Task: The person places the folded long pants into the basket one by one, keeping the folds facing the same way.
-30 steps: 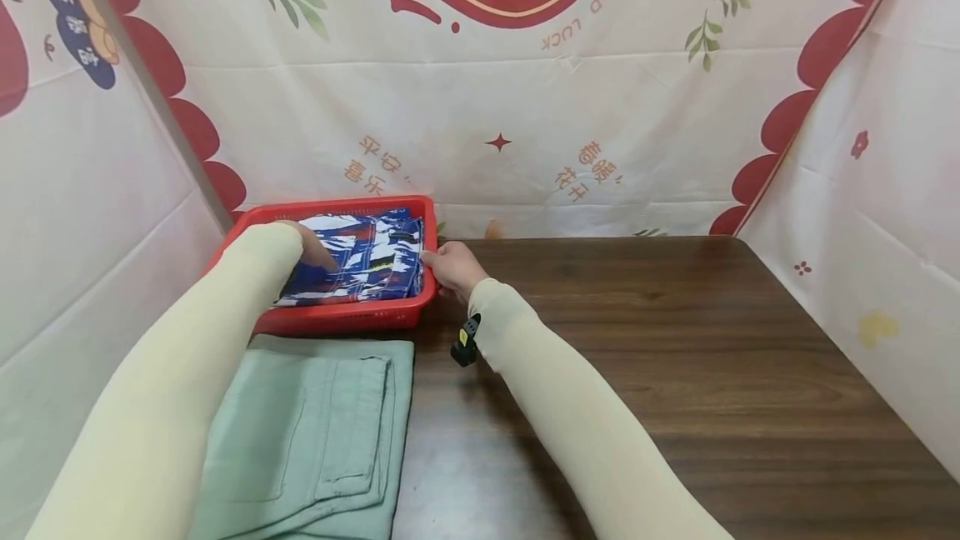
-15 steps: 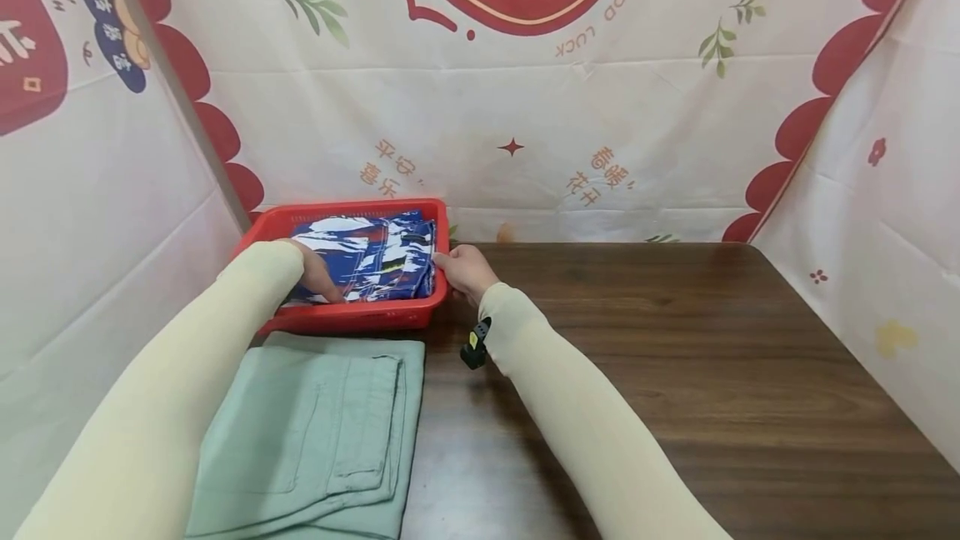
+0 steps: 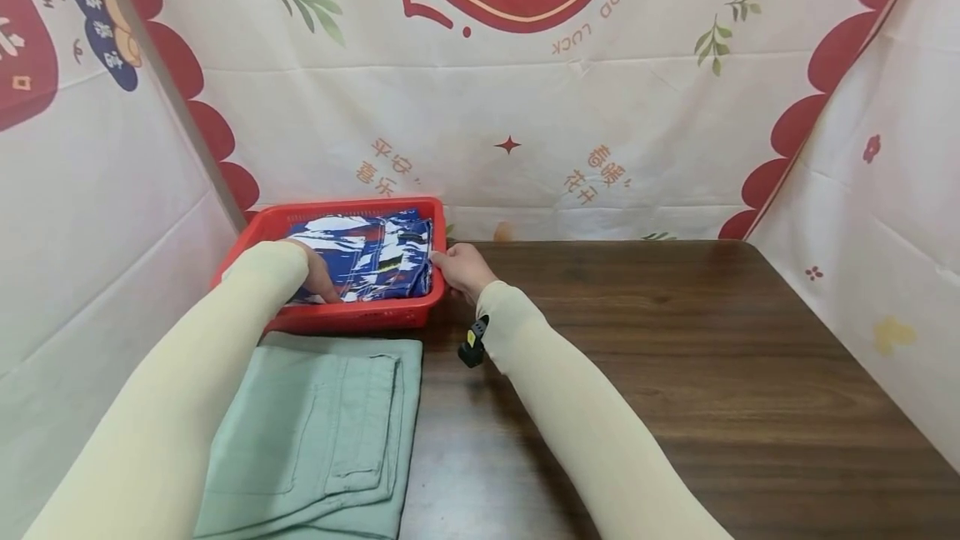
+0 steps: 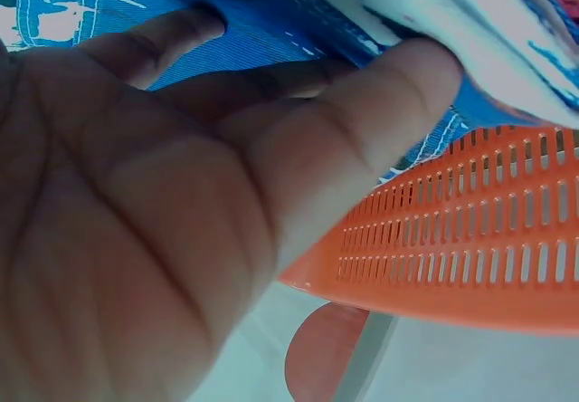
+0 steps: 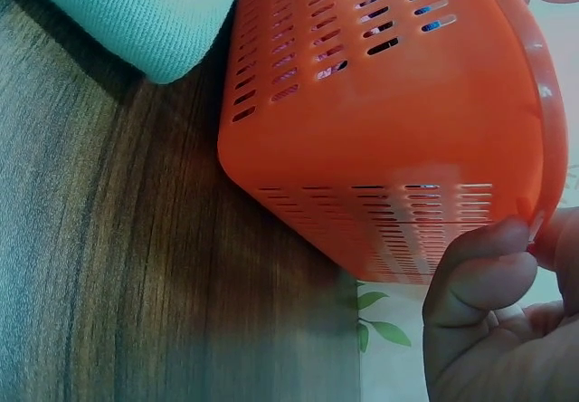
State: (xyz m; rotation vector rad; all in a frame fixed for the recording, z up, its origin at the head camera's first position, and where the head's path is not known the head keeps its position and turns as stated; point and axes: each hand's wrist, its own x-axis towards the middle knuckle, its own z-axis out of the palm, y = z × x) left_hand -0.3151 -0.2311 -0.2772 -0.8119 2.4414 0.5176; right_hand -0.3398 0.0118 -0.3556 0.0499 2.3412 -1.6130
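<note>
Folded blue-and-white garment [image 3: 382, 261] sits in the red basket [image 3: 352, 319], long axis seemingly left-right, left end partly hidden. Left hand [image 3: 318, 275] nearer: inside basket, fingers loosely spread, touching cloth, no clear grip; garment extends rightward from it. Right hand [image 3: 462, 269] pinches the basket's right rim, just beside the garment's right edge.
</note>
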